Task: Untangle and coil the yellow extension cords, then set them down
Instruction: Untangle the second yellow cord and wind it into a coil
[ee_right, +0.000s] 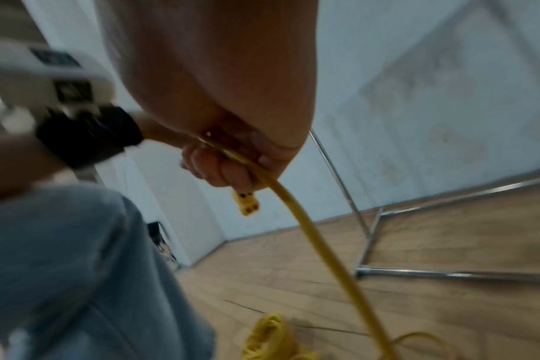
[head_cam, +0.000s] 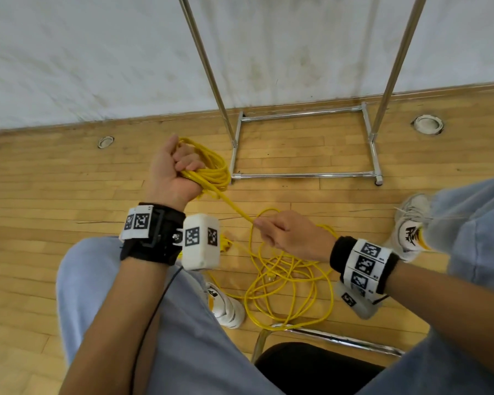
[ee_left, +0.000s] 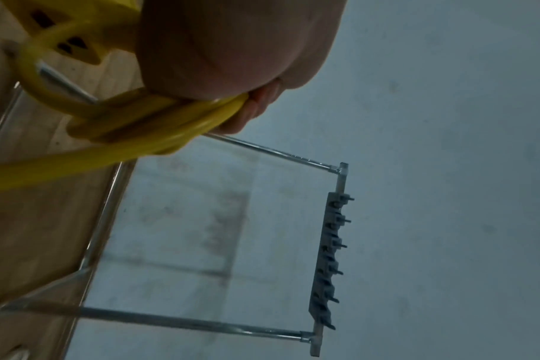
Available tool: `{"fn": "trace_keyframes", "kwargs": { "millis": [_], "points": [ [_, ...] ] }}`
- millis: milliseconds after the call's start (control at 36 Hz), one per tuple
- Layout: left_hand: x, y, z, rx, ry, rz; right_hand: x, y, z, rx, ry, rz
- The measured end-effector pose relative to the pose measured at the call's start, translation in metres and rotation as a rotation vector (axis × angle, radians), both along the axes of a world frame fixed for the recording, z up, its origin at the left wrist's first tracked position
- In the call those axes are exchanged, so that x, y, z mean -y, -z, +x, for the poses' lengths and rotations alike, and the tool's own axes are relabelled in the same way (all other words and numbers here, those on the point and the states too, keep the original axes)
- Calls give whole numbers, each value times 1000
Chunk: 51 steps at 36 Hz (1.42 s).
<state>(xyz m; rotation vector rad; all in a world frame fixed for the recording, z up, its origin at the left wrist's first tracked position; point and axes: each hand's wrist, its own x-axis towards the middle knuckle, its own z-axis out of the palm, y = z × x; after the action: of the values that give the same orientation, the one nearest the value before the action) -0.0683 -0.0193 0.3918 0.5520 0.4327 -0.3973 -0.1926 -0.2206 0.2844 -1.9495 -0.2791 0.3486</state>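
Round yellow cord (head_cam: pixel 211 173) coil, loose floor (head_cam: pixel 69 178) loops beyond.

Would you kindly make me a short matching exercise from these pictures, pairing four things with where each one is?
Things:
1. coiled cord
2. loose cord
3. metal rack
4. white shoe

Places:
A. standing by the wall
B. tangled on the floor between the legs
C. held in the left hand
D. beside the left knee, on the floor

Pairs: 1-C, 2-B, 3-A, 4-D
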Motion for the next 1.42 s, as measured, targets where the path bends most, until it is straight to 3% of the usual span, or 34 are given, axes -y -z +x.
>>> {"fn": "trace_keyframes", "kwargs": {
  "millis": [167, 278, 472, 583, 750, 833, 944, 1000, 1278, 1417],
  "points": [
    [0, -5, -8, 202, 348, 61, 46, 40, 21, -200, 122, -179],
    [6, -4, -13, 233, 543, 113, 72, 49, 38, -293, 258, -227],
    [37, 3, -31, 195, 805, 409, 75, 9, 67, -374, 421, -9],
    [57, 15, -43, 184, 780, 586, 70, -16, 82, -413, 497, 258],
    [76, 32, -55, 274, 696, 777, 57, -58, 84, -448, 406, 366],
    [83, 36, -62, 294, 622, 787, 47, -69, 74, -312, 401, 226],
    [89, 46, -66, 240, 554, 664, 33, -68, 57, 141, 405, -217],
    [92, 53, -66, 223, 524, 628, 28, -68, 52, 260, 390, -370],
    [96, 70, -72, 290, 385, 807, 7, -81, 22, 376, 252, -322],
    [88, 72, -70, 308, 413, 667, -1, -86, 11, 447, 262, -338]
  ]
}}
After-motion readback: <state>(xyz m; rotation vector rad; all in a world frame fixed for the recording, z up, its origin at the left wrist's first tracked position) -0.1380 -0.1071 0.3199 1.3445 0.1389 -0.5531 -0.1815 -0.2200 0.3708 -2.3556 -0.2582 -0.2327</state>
